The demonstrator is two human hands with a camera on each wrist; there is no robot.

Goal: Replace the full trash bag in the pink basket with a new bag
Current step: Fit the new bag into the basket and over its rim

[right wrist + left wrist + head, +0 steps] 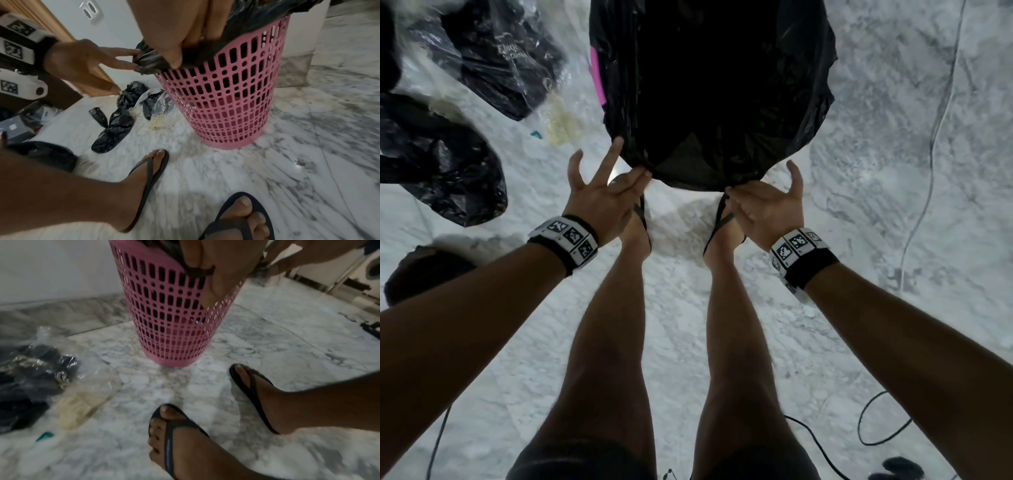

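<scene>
A pink perforated basket (226, 100) stands on the marble floor, and from above only a pink sliver (596, 75) shows. A black trash bag (709, 85) is draped over its mouth, its edge folded down over the rim (252, 27). My left hand (635, 180) pinches the bag's near-left edge between thumb and fingers, with the index and little finger sticking out. My right hand (736, 195) grips the near-right edge, fingers curled round the plastic (180, 55). In the left wrist view my fingers (205, 270) pinch black plastic against the basket wall (174, 324).
A knotted, filled black bag (115, 126) lies on the floor at left. Beside it is a clear plastic packet (41, 369) with dark bags inside. My feet in black flip-flops (148, 170) stand just before the basket. Cables (928, 154) trail on the right.
</scene>
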